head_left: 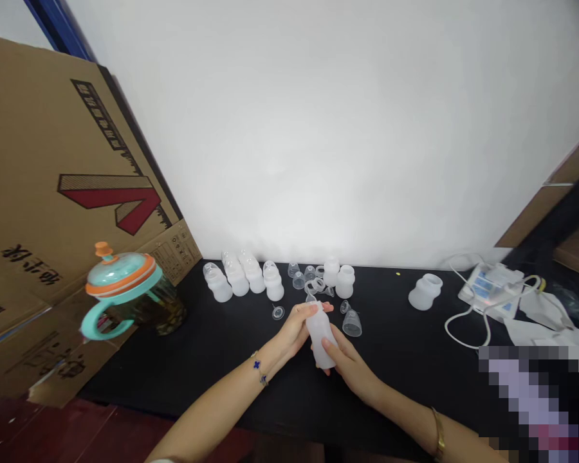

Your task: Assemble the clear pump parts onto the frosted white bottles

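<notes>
A frosted white baby bottle (321, 337) is tilted in front of me, held over the black table. My left hand (295, 326) grips it near the neck, fingers at the collar. Lower down, my right hand (350, 365) is wrapped around the bottle's body. A transparent piece (311, 294), which looks like a nipple, shows just above the neck; I cannot tell whether it is attached. To the right lies a transparent dome cap (352, 323). A small round transparent part (278, 312) lies to the left of my hands.
Several capped bottles (273, 283) stand along the wall, with small transparent cups (298, 280) and open bottles (345, 283) beside them. Another open bottle (425, 292) leans at right, near a white corded device (492, 290). A teal-lidded jug (139, 296) and a large cardboard box (38, 161) stand left.
</notes>
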{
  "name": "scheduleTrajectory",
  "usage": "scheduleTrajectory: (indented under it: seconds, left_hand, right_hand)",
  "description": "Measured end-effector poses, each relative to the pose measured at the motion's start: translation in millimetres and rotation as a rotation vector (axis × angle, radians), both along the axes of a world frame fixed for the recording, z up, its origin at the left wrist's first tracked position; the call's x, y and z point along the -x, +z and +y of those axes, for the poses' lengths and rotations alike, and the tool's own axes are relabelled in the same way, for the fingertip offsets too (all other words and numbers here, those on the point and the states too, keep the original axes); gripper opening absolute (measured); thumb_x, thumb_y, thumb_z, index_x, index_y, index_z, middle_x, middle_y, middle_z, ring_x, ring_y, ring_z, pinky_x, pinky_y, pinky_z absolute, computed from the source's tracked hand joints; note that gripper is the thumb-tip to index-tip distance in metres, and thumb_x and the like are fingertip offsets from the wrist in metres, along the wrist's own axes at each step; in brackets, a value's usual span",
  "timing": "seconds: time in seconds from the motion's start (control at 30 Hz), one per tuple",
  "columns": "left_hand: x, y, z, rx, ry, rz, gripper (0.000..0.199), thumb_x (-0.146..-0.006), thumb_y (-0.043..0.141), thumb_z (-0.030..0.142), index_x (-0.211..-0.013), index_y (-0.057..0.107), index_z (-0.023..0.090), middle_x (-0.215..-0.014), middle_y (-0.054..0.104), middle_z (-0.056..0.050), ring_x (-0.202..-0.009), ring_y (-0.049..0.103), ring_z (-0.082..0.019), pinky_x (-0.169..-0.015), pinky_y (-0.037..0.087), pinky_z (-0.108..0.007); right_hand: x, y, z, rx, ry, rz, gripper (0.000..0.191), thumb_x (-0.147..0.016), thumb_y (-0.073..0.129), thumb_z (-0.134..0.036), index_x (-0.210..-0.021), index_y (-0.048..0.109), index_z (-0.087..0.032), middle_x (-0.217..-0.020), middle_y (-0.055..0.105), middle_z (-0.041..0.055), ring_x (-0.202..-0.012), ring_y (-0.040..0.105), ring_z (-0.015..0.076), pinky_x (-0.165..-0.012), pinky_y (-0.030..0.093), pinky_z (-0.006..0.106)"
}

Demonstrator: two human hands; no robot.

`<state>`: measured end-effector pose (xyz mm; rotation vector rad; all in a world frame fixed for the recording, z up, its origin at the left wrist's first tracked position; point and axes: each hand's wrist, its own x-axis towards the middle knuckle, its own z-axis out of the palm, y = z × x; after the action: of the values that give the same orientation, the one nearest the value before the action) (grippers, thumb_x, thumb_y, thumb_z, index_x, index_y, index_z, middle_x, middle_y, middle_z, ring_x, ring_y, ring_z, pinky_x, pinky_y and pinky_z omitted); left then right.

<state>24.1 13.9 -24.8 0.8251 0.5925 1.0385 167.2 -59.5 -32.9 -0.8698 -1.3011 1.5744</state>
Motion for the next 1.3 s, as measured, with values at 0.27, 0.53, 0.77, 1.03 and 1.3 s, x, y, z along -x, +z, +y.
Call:
scheduleTrajectory:
  seconds: [0.27,0.53,0.77,1.03,1.3]
  left_hand:
    - [-0.3,13.7,-6.3,0.021,-0.024,-0.002,0.052,-0.07,0.08,0.05,-0.101,0.076,0.009,-0.111,0.072,-0.019,-0.104,0.064,-0.031,-0.085,0.05,-0.034]
    - [-12.4,7.4,-20.0,-0.008,-0.168,-0.013,0.05,-0.086,0.065,0.056,-0.108,0.068,0.011,-0.076,0.068,-0.009,-0.055,0.062,-0.019,-0.046,0.046,-0.028]
    - [-14.9,10.7,-28.4,0.018,-0.168,-0.038,0.054,-0.085,0.067,0.055,-0.124,0.063,0.017,-0.095,0.073,-0.011,-0.071,0.068,-0.023,-0.059,0.053,-0.031]
    - [-19.3,7.6,-30.8,0.017,-0.124,-0.037,0.067,-0.08,0.076,0.05,-0.137,0.056,0.019,-0.115,0.071,-0.014,-0.105,0.067,-0.03,-0.088,0.052,-0.037]
    - [-17.3,9.4,-31.2,0.021,-0.139,-0.012,0.066,-0.079,0.075,0.055,-0.13,0.061,0.016,-0.121,0.068,-0.017,-0.112,0.064,-0.031,-0.096,0.047,-0.041]
  right_hand:
    - [0.7,2.7,2.6,0.043,-0.027,0.047,0.052,-0.091,0.057,-0.062,-0.126,0.054,-0.024,-0.086,0.059,0.0024,-0.065,0.054,0.0157,-0.055,0.04,0.027]
    - [-6.7,4.8,7.8,-0.101,-0.223,-0.13,0.069,-0.093,0.044,-0.069,-0.142,0.039,-0.022,-0.078,0.057,0.0026,-0.061,0.052,0.0182,-0.057,0.044,0.034]
    - [-11.7,1.0,7.2,-0.163,-0.259,-0.198,0.062,-0.096,0.051,-0.057,-0.149,0.034,-0.029,-0.08,0.06,0.0033,-0.055,0.053,0.0188,-0.052,0.042,0.034]
    - [-16.0,0.4,14.7,-0.214,-0.267,-0.418,0.065,-0.097,0.047,-0.056,-0.152,0.035,-0.024,-0.063,0.056,-0.0005,-0.052,0.052,0.0208,-0.054,0.04,0.034]
    - [-17.6,0.0,15.0,-0.169,-0.213,-0.254,0.064,-0.095,0.055,-0.052,-0.152,0.037,-0.031,-0.1,0.067,0.0057,-0.093,0.059,0.0294,-0.085,0.047,0.043]
